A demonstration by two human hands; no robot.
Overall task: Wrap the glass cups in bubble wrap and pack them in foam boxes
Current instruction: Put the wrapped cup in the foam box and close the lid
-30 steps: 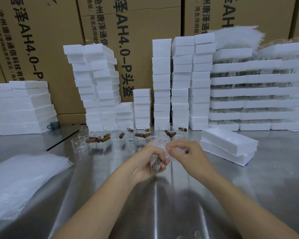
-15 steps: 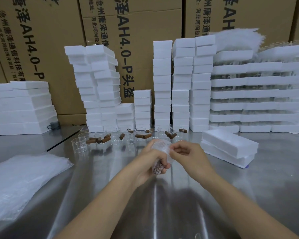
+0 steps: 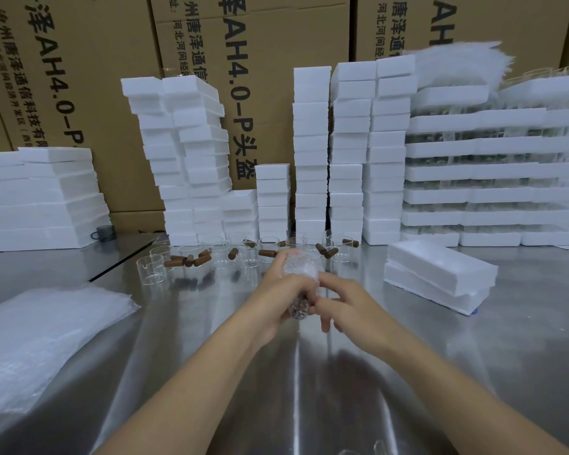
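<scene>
Above the middle of the steel table, my left hand (image 3: 278, 298) grips a glass cup rolled in bubble wrap (image 3: 301, 269), its brown handle end (image 3: 299, 311) poking out below my fingers. My right hand (image 3: 345, 305) touches the bundle's right side, fingertips on the wrap, fingers partly spread. A row of bare glass cups (image 3: 150, 269) with brown handles (image 3: 179, 261) stands behind. A two-layer foam box (image 3: 440, 274) lies to the right.
A stack of bubble wrap sheets (image 3: 43, 339) lies at the left. Tall piles of white foam boxes (image 3: 311, 152) line the back, with wider foam trays (image 3: 493, 172) at right and foam slabs (image 3: 37, 198) at left. Cardboard cartons (image 3: 89, 77) stand behind.
The wrapped cup has risen a little and turned more upright in my left hand. My right hand slid from the top of the wrap down to its right side.
</scene>
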